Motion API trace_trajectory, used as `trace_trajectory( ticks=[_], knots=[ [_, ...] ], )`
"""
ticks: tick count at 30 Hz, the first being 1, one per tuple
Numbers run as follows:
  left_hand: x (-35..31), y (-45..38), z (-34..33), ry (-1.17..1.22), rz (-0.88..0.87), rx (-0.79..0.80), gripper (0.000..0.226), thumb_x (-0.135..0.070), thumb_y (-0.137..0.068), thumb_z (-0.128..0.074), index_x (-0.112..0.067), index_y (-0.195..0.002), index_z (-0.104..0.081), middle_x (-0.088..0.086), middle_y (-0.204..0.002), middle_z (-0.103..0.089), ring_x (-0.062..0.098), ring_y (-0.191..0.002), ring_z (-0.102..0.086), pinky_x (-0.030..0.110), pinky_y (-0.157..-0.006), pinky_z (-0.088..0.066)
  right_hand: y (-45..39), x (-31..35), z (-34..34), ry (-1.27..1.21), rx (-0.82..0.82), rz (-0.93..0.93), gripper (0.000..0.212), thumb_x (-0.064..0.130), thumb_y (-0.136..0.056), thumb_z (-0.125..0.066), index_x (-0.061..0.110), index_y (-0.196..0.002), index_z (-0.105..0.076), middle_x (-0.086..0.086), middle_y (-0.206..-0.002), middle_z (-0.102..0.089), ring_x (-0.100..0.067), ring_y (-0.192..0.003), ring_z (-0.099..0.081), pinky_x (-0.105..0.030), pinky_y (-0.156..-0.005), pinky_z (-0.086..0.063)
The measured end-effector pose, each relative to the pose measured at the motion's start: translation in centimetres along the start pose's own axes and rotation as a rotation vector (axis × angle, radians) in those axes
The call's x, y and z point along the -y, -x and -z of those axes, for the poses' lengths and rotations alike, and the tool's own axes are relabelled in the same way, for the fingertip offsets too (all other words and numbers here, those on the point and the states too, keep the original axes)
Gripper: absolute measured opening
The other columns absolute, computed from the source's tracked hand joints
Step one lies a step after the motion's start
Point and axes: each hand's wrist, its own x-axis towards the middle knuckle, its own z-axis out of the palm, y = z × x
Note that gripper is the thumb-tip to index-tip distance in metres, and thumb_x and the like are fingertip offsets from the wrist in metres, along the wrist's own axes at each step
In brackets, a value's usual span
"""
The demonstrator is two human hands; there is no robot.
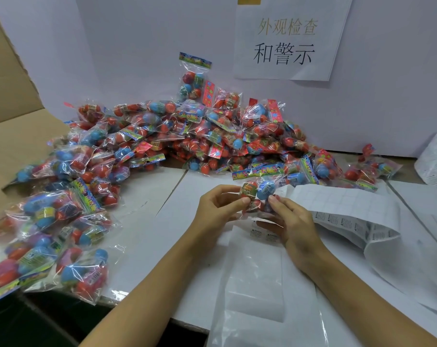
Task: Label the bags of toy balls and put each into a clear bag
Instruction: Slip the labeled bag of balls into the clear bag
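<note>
Both hands pinch one bag of toy balls (256,196) at table centre: left hand (218,209) at its 9 o'clock, right hand (291,222) at 4. Tip, I'd say: flatten the film before sticking a label from the sheet (347,214) at 3 o'clock, then slide it into the clear bag (260,284) at 6.

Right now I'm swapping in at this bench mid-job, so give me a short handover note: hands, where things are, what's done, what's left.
Left hand and right hand both pinch one bag of toy balls, held just above the table.
A clear bag lies flat under the hands, its warning print at the top end.
The label sheet curls at the right of the hands.
The pile of ball bags fills the left and back.
Done: I cannot tell if the held bag carries its label.
Left: slip it into the clear bag, then work through the pile.
</note>
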Motion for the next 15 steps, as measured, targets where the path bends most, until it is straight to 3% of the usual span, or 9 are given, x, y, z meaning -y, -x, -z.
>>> trace_trajectory(
  ticks=[5,11,15],
  knots=[
    [0.00,0.02,-0.02,0.013,-0.003,0.016,0.027,-0.014,-0.090,-0.078,-0.013,-0.115,-0.070,0.010,-0.103,-0.079,0.028,-0.097,-0.076,0.031,-0.073,-0.060,-0.06,-0.04,0.08,0.020,-0.007,-0.005,0.032,0.043,-0.086,-0.068,0.020,-0.106,-0.077,-0.013,-0.107,-0.076,-0.030,-0.101,-0.073,-0.039,-0.082,-0.056],
    [-0.04,-0.14,-0.09,0.033,0.007,0.014,0.029,-0.015,-0.088,-0.079,-0.014,-0.116,-0.071,0.009,-0.103,-0.079,0.027,-0.096,-0.076,0.032,-0.074,-0.061,-0.33,-0.25,0.29,-0.013,-0.039,-0.010,0.023,0.033,-0.094,-0.067,0.014,-0.105,-0.077,-0.015,-0.105,-0.076,-0.031,-0.099,-0.073,-0.039,-0.080,-0.057],
    [0.01,-0.22,-0.17,0.023,0.005,-0.061,0.020,-0.017,-0.090,-0.078,-0.013,-0.109,-0.074,0.006,-0.097,-0.079,0.022,-0.089,-0.076,0.030,-0.071,-0.061,-0.25,-0.34,0.41,-0.001,-0.084,0.054,0.027,0.026,-0.093,-0.068,0.006,-0.111,-0.072,-0.012,-0.103,-0.077,-0.026,-0.097,-0.074,-0.030,-0.076,-0.060]
  ],
)
